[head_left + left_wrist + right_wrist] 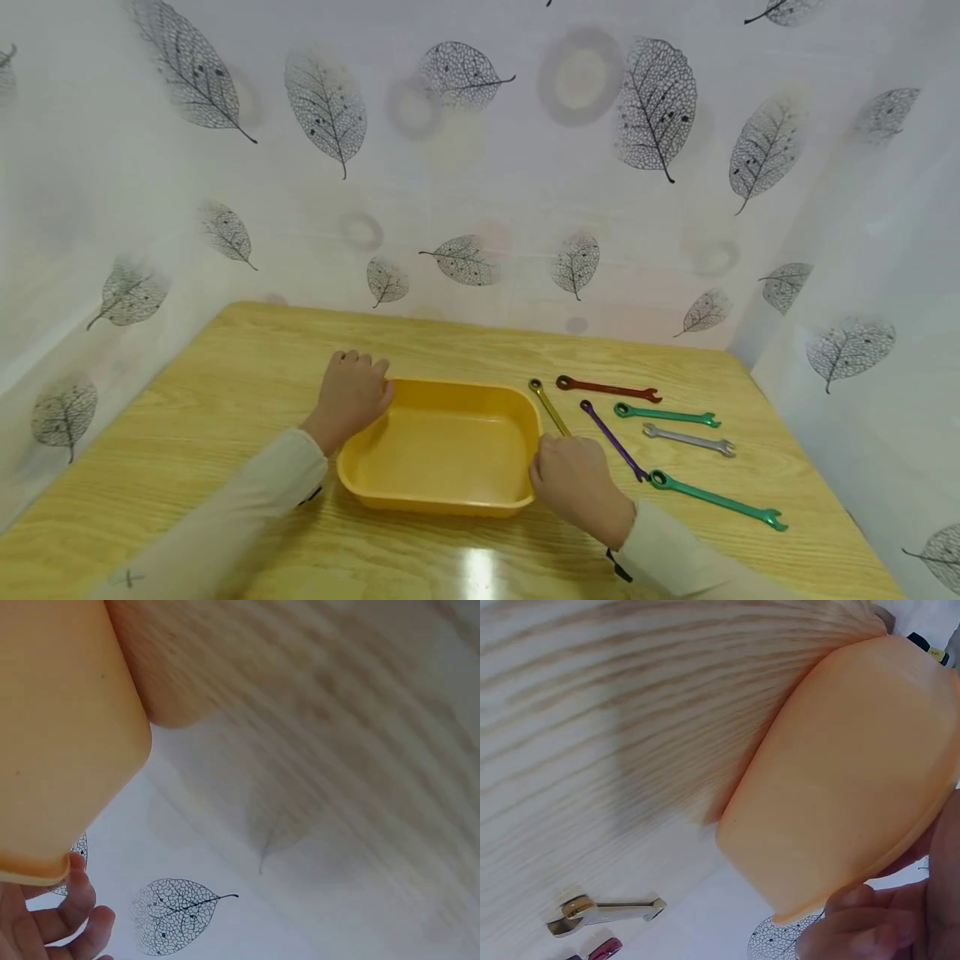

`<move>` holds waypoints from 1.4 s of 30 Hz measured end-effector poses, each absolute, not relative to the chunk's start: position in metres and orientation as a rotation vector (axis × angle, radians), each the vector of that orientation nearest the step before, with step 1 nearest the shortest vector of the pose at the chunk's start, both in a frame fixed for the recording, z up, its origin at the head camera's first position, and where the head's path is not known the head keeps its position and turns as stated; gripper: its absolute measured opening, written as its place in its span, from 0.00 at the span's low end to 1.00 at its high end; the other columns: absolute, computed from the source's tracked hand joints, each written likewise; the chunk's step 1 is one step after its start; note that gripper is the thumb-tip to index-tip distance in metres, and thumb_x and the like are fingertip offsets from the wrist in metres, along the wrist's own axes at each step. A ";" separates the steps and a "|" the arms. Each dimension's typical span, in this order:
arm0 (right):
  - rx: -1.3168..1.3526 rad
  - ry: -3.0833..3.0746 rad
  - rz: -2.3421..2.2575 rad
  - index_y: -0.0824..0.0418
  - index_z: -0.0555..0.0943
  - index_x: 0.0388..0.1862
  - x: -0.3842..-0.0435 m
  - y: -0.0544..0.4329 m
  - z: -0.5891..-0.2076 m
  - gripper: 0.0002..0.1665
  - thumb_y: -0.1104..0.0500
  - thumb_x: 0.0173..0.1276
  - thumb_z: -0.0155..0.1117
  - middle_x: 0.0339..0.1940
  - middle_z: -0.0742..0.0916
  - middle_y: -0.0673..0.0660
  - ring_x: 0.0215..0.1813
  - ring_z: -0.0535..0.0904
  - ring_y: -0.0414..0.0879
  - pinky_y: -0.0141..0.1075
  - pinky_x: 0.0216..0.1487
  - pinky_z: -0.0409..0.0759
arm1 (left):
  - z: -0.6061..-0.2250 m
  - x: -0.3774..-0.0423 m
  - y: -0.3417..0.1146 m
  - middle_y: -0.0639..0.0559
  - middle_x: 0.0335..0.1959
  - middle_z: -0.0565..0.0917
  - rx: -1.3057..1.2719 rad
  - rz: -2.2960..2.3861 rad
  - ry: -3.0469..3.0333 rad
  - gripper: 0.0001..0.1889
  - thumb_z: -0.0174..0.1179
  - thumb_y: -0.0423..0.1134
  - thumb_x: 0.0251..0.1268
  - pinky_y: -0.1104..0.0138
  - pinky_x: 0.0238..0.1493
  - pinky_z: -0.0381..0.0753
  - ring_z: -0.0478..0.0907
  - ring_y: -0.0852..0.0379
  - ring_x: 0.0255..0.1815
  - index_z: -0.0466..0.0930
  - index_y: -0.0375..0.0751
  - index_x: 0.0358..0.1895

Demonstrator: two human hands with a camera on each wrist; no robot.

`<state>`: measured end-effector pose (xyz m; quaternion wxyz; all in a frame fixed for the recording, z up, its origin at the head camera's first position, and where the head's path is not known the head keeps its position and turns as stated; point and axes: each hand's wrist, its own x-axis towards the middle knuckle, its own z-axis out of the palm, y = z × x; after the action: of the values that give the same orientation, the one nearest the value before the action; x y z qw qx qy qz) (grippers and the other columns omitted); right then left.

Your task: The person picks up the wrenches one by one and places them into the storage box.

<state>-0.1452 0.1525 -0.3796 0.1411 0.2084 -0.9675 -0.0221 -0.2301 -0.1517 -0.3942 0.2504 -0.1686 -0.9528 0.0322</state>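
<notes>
The left hand [352, 396] and right hand [576, 483] are pinching opposite ends of the yellow tray [442, 442]; it is lying between the left and right edges of the desk [420, 342]. Even gripping should be keeping it level.

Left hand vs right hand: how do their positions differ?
The left hand grips the yellow tray at its far left corner; the right hand grips its right side. The left hand is farther forward than the right hand. Both hold the tray by its rim.
</notes>
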 end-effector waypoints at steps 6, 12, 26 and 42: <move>0.592 -2.783 -0.076 0.54 0.57 0.10 -0.145 0.152 -0.380 0.23 0.58 0.59 0.57 0.09 0.58 0.46 0.12 0.50 0.39 0.30 0.14 0.46 | -0.393 -0.224 -0.149 0.42 0.27 0.85 -0.349 0.003 -2.639 0.15 0.60 0.47 0.56 0.52 0.40 0.76 0.79 0.44 0.30 0.83 0.38 0.37; 0.599 -2.772 -0.087 0.54 0.58 0.11 -0.146 0.153 -0.381 0.23 0.57 0.59 0.58 0.08 0.59 0.46 0.12 0.51 0.39 0.30 0.13 0.47 | -0.392 -0.224 -0.148 0.44 0.26 0.83 -0.296 -0.096 -2.719 0.14 0.58 0.48 0.58 0.50 0.40 0.76 0.79 0.45 0.29 0.81 0.40 0.34; 0.646 -2.832 -0.088 0.54 0.60 0.10 -0.147 0.158 -0.371 0.27 0.49 0.65 0.57 0.07 0.58 0.46 0.10 0.52 0.38 0.28 0.14 0.46 | -0.391 -0.223 -0.150 0.47 0.23 0.82 -0.296 -0.118 -2.744 0.13 0.59 0.49 0.58 0.50 0.41 0.76 0.79 0.46 0.28 0.80 0.41 0.31; 0.631 -2.691 -0.018 0.56 0.78 0.23 -0.162 0.213 -0.357 0.11 0.52 0.58 0.67 0.14 0.73 0.46 0.14 0.59 0.35 0.26 0.13 0.53 | -0.392 -0.224 -0.151 0.48 0.20 0.80 -0.313 -0.131 -2.718 0.12 0.59 0.48 0.58 0.50 0.39 0.75 0.77 0.48 0.24 0.79 0.42 0.27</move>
<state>-0.1617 0.2132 -0.3567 0.1875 0.2242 -0.9563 -0.0065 -0.2244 -0.1506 -0.3918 0.2000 -0.1119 -0.9723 -0.0467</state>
